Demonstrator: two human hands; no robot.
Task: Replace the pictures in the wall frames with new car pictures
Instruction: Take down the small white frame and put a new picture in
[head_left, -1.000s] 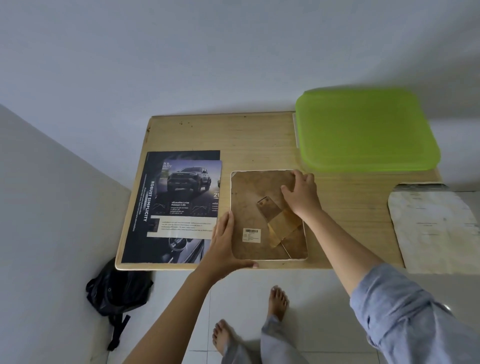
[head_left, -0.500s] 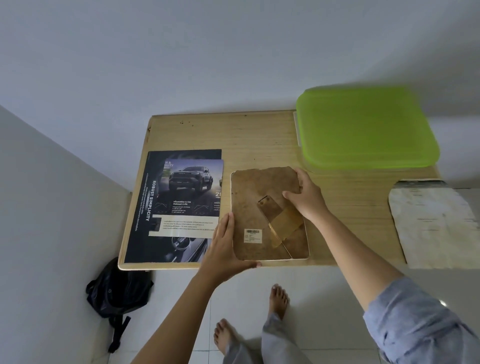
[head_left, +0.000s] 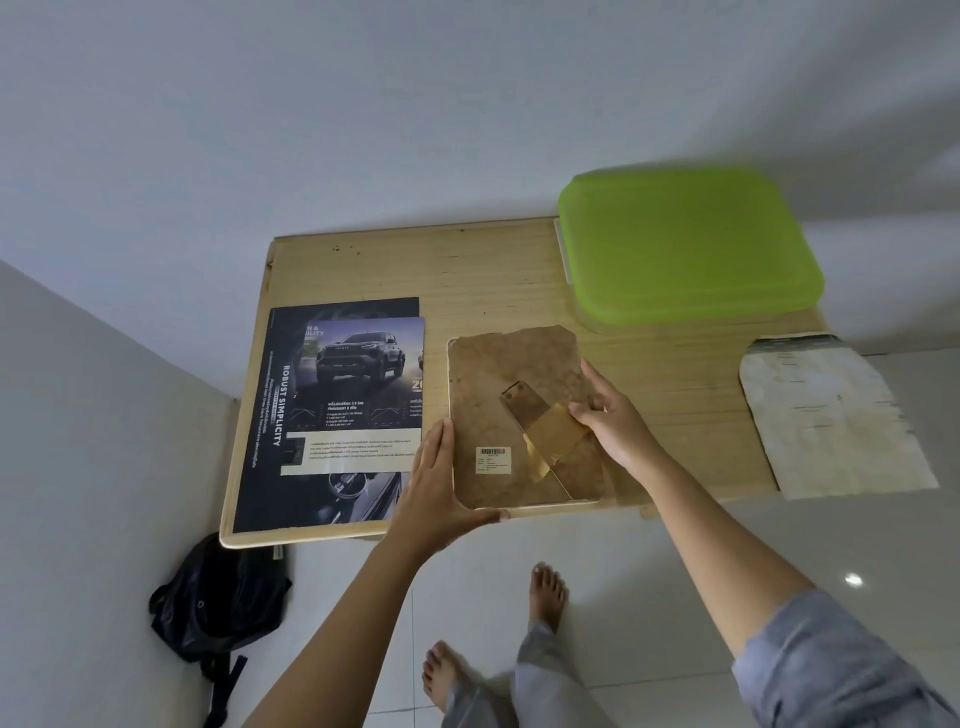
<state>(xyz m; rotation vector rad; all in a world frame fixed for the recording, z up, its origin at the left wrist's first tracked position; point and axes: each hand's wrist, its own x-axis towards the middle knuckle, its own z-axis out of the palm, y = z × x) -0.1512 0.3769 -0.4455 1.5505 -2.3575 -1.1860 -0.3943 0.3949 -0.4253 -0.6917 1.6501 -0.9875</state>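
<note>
A second ago the backing board (head_left: 498, 384) lay flat and square inside the frame (head_left: 451, 410), and the right hand (head_left: 615, 421) sat at its far right corner. Now the board is skewed, its far right corner pokes out past the frame's rim, and the right hand has moved nearer along the board's right edge. The left hand (head_left: 441, 493) has kept its place.

Counted:
- One frame, lying face down.
- One backing board, carrying one fold-out stand (head_left: 540, 431) and one barcode label (head_left: 493, 460).
- Two car prints: a small car picture (head_left: 363, 374) lying on top of a large dark car sheet (head_left: 270, 467).
- One green lid (head_left: 685, 244), one worn paper (head_left: 831, 421) and one black bag (head_left: 218, 597).

The frame lies on the table (head_left: 467, 270) between the two hands. The left hand is flat, with its fingers straight and together against the frame's left side and its thumb spread along the near edge. The right hand pinches the board's right edge, its thumb on top beside the stand. Both car prints lie just left of the left hand. The green lid is beyond the right hand, the worn paper lies well out to its right, and the bag sits on the floor below the left arm.
</note>
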